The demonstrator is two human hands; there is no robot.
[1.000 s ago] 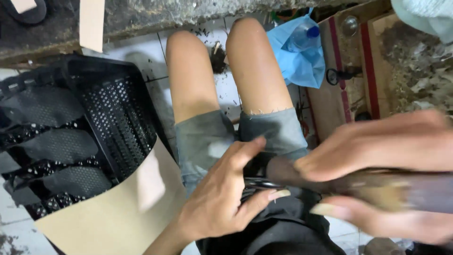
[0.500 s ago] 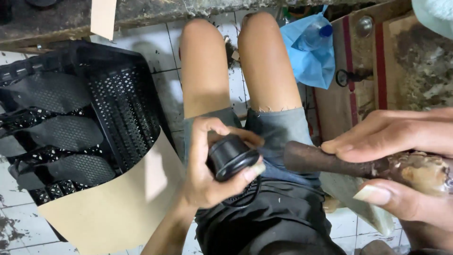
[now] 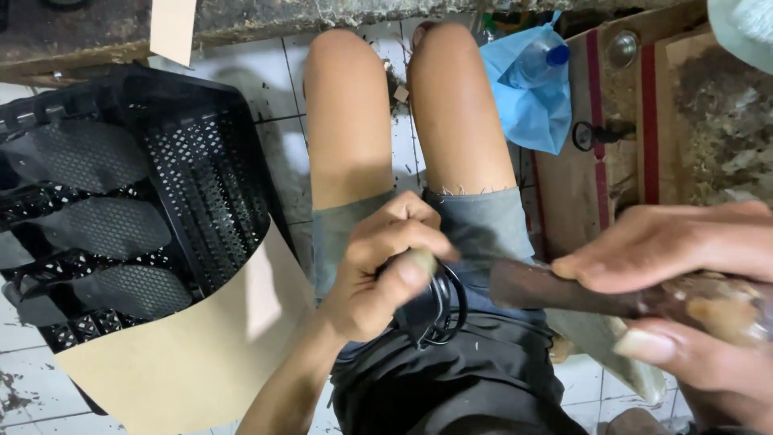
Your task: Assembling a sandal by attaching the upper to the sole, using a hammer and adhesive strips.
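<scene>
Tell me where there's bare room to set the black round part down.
Free: the tan cardboard sheet between the black crate and the left hand, and the white tiles at lower left. Crowded: the lap, and right side by the wooden board and blue bag.

Far out to the left of our left hand [image 3: 378, 278] we see a black perforated plastic crate [image 3: 201, 177] holding flat black mesh pieces [image 3: 105, 229], with a sheet of tan cardboard [image 3: 185, 354] lying under its near corner. Beyond our right hand [image 3: 684, 266], a blue plastic bag [image 3: 523, 105] holds a clear bottle with a blue cap [image 3: 535, 60], beside a worn wooden board [image 3: 612, 161].
</scene>
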